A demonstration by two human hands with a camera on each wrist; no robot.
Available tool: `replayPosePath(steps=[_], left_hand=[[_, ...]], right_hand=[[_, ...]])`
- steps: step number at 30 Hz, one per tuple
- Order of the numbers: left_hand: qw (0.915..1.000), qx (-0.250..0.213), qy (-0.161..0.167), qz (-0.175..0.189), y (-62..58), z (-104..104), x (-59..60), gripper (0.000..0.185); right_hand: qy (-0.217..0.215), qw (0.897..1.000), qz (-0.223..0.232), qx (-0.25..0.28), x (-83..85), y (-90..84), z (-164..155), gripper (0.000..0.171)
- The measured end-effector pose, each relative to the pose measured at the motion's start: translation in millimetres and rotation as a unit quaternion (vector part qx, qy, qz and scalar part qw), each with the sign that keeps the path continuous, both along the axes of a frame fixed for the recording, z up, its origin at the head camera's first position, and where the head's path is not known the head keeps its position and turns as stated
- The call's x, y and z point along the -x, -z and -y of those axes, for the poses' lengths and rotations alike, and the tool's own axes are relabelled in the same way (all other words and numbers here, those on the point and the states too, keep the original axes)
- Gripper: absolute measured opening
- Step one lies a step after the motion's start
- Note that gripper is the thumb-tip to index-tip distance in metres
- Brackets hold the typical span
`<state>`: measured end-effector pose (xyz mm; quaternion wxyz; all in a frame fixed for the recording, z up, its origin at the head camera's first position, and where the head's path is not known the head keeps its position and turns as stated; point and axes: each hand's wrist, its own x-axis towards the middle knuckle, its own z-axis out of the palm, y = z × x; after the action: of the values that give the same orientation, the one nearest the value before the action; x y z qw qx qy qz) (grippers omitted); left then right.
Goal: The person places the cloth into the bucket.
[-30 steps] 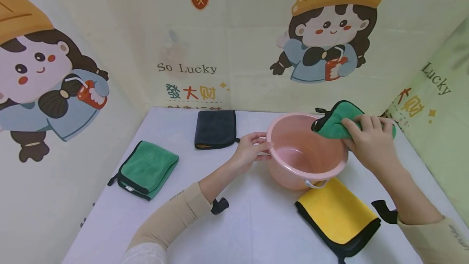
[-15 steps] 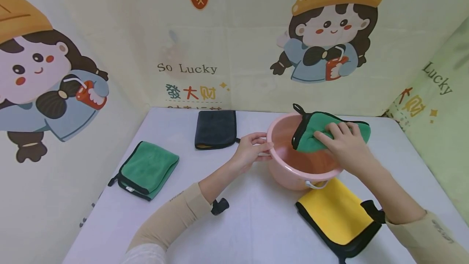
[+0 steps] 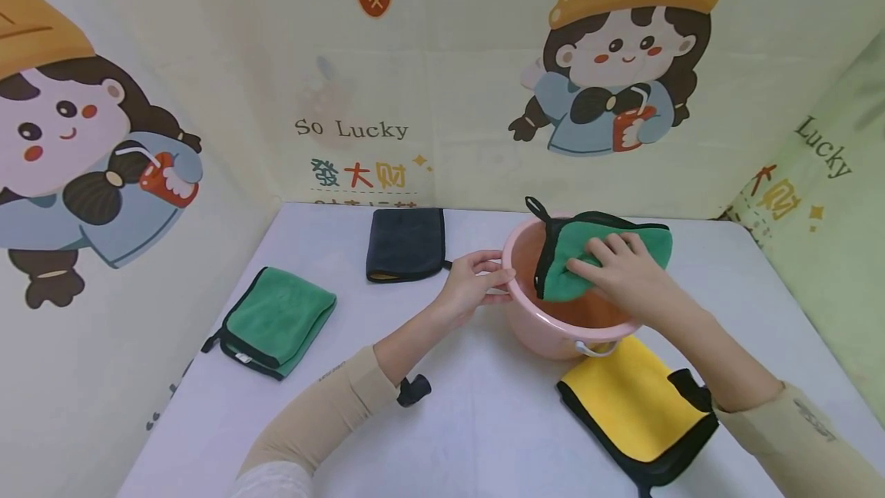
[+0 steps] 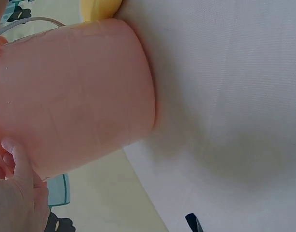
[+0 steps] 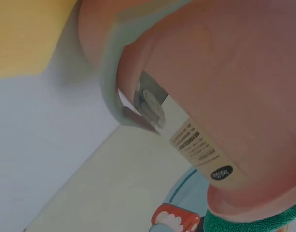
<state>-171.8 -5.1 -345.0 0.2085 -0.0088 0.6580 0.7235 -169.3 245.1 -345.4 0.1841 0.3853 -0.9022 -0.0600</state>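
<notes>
Right hand (image 3: 625, 271) presses green cloth (image 3: 588, 248) into pink bucket (image 3: 546, 329) — left hand (image 3: 470, 283) grips rim.

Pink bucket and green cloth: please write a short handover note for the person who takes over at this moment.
Left hand grips the rim of the pink bucket and steadies it on the white table.
Right hand presses a green cloth with its fingers flat; the cloth lies across the bucket's mouth and sags inside.
Done: cloth brought to the bucket.
Left, probably: getting the cloth fully inside.
Untouched: a second green cloth, a dark cloth and a yellow cloth beside the bucket.
</notes>
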Motion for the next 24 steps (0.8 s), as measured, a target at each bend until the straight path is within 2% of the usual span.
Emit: replayPosePath(steps=[10,15,24], left_hand=[[0.9999,-0.009,0.002,-0.009,1.1,-0.4,0.5,0.042],[0.9999,-0.015,0.001,-0.007,1.3,-0.9,0.4,0.042],[0.9999,-0.008,0.004,-0.007,1.1,-0.1,-0.4,0.042]], right_hand=[[-0.01,0.998,0.038,-0.038,10.8,6.0,13.8,0.048],[-0.003,0.997,0.063,-0.045,15.5,10.4,18.4,0.047],[-0.02,0.995,0.086,-0.056,22.2,16.7,23.0,0.048]])
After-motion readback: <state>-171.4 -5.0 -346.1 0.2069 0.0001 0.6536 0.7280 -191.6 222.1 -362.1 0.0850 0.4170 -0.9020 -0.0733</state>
